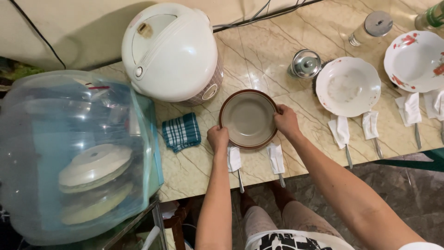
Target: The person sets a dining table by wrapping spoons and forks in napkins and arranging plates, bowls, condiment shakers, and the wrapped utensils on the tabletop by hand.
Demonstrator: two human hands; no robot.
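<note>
Plate (249, 118), brown-rimmed and round, lies flat on the worktop (259, 55), right between your two hands. Your left hand (218, 138) has its grip closed on the rim at the near left, fingers curled over the edge. Your right hand (286, 121) pinches the rim at the right side, thumb over the top. Both hands touch the plate, neither nearer than the other, and the plate has no long axis to mind. It sits just ahead of your wrists, away from your body.

Just beside the near rim lie two pieces of cutlery, handles toward you, each with a white napkin: one under your left hand (234, 159), one under your right (276, 158). A checked cloth (181, 132) lies near the plate's left, and the rice cooker (172, 52) stands just beyond, close to the far-left rim. To the right, well apart, a white plate (348, 86) rests with its own napkins.
</note>
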